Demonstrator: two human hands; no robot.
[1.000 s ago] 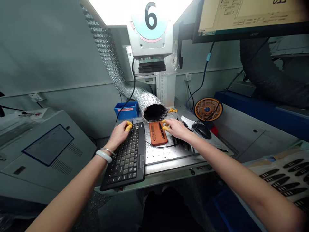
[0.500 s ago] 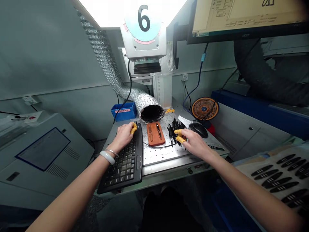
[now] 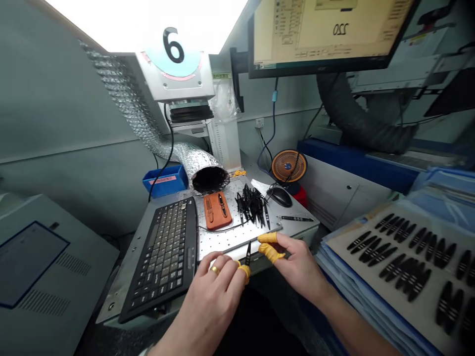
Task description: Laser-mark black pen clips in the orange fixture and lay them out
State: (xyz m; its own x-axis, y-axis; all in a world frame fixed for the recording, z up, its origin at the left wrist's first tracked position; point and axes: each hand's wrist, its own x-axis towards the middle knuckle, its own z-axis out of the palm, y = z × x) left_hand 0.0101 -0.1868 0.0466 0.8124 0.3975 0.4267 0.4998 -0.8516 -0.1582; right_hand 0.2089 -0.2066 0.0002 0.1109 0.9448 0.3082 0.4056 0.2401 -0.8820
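My left hand [image 3: 211, 296] pinches a slim black pointed piece [image 3: 248, 252] between thumb and finger in yellow finger covers, just past the table's front edge. Close by on the right, my right hand [image 3: 297, 262] has its yellow-covered thumb and finger apart and nothing visible between them. Beyond both hands lies a brown block [image 3: 218, 220] with two long recesses; a black piece [image 3: 222, 205] lies in the right one, while the left one shows brown. A loose heap of similar black pieces [image 3: 252, 205] lies to the block's right.
A keyboard [image 3: 166, 242] lies on the left of the table, a mouse [image 3: 280, 196] at the right. Behind the block gapes a silver duct [image 3: 200, 165], beside a blue bin [image 3: 163, 183]. Rows of black pieces lie on a stacked sheet [image 3: 363, 227] at far right.
My left hand has left the keyboard and come right and nearer, now with a black piece in it. My right hand has drawn back from the heap. The view has turned right.
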